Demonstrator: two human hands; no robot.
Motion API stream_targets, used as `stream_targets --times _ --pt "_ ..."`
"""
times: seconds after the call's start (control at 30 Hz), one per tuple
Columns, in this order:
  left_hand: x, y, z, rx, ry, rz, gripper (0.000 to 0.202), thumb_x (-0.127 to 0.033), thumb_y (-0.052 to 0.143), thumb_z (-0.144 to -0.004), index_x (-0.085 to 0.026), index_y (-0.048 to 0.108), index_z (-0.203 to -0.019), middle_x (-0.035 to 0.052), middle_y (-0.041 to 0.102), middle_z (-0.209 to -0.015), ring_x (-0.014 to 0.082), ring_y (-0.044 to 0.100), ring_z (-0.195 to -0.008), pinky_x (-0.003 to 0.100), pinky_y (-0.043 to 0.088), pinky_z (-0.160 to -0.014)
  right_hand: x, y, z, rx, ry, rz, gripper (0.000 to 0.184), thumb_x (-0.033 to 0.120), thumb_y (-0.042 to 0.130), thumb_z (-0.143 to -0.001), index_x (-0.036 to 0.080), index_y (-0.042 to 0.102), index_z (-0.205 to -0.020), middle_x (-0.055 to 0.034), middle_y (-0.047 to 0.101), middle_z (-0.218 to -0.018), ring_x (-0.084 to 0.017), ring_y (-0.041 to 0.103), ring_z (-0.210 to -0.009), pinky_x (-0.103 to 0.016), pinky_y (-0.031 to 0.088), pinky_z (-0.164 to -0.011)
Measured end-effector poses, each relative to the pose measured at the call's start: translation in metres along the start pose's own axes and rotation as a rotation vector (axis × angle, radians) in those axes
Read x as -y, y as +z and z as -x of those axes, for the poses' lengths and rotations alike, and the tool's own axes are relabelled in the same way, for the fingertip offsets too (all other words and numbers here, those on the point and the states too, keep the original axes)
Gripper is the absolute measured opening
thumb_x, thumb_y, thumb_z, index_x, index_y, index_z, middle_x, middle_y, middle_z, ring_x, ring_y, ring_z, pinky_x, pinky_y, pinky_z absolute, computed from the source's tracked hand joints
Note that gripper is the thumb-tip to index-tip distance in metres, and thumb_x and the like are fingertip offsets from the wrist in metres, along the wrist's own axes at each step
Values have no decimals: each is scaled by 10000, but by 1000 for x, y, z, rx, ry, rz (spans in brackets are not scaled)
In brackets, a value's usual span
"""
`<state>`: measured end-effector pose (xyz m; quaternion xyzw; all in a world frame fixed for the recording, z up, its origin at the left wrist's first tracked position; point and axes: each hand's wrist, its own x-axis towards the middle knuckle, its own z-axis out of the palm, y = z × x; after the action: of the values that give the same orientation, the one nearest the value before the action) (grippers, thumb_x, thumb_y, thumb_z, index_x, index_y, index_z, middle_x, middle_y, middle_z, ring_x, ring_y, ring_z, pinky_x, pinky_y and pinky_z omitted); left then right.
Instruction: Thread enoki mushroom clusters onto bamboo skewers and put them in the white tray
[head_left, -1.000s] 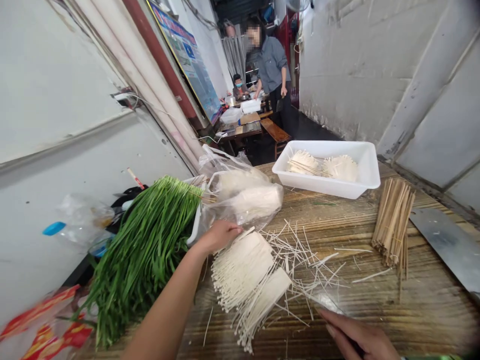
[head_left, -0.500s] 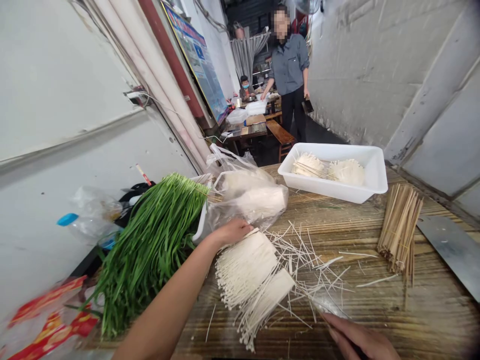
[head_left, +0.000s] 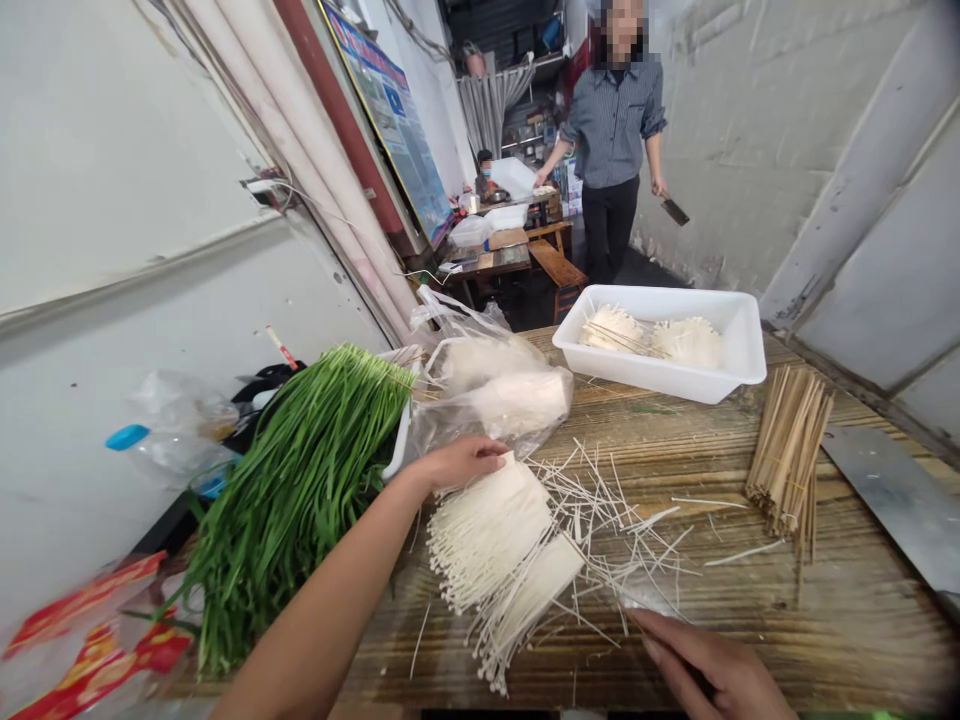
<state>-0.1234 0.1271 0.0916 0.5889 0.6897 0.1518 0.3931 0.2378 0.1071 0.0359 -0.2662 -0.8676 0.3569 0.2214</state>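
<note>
Two flat bunches of enoki mushrooms [head_left: 491, 535] lie side by side on the wooden table, caps toward me. At the far edge of the larger bunch, my left hand [head_left: 466, 462] is closed, its fingers pressing on the stems. My right hand [head_left: 712, 662], near the front edge, pinches what looks like a thin bamboo skewer [head_left: 634, 616]; most of it is hard to see. Its fingers are closed and apart from the bunches. Between the hands, loose enoki stems [head_left: 600, 515] are scattered.
Green chives [head_left: 300, 500] lie left, beside a plastic bag of enoki [head_left: 517, 395]. A white tub [head_left: 667, 375] holds skewered enoki at the back. Bundled skewers [head_left: 789, 455] and a metal blade [head_left: 896, 500] lie right. A person [head_left: 615, 130] stands beyond, holding a cleaver [head_left: 675, 210].
My hands stay almost where they were; the view shifts slightly. The person at the back has come nearer and lifted a white container, with the cleaver now swung outward.
</note>
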Motion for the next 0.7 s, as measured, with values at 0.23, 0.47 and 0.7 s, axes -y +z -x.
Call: stream_targets --times 0.23,0.47,0.7 --pt "0 -6 2 13 -22 81 415 -530 546 -715 -142 642 -825 33 657 -813 178 546 -738 239 386 -645 10 2 -23 74 37 -29 314 268 434 -913 235 614 -1168 -55 676 -1102 -179 654 -972 -255 517 -850" --pt "6 -5 -6 -8 -53 103 447 -523 520 -725 -144 655 -921 58 693 -920 197 586 -817 249 426 -676 19 9 -42 72 56 -79 320 255 410 -905 226 635 -1130 -56 695 -1058 -200 672 -920 -282 541 -779" --pt "-3 4 -2 -246 -105 -118 321 -363 554 -728 -158 674 -944 104 676 -1050 255 577 -950 315 414 -790 19 13 -46 86 98 -74 339 251 393 -905 204 632 -1142 -65 703 -1034 -201 672 -917 -302 527 -820"
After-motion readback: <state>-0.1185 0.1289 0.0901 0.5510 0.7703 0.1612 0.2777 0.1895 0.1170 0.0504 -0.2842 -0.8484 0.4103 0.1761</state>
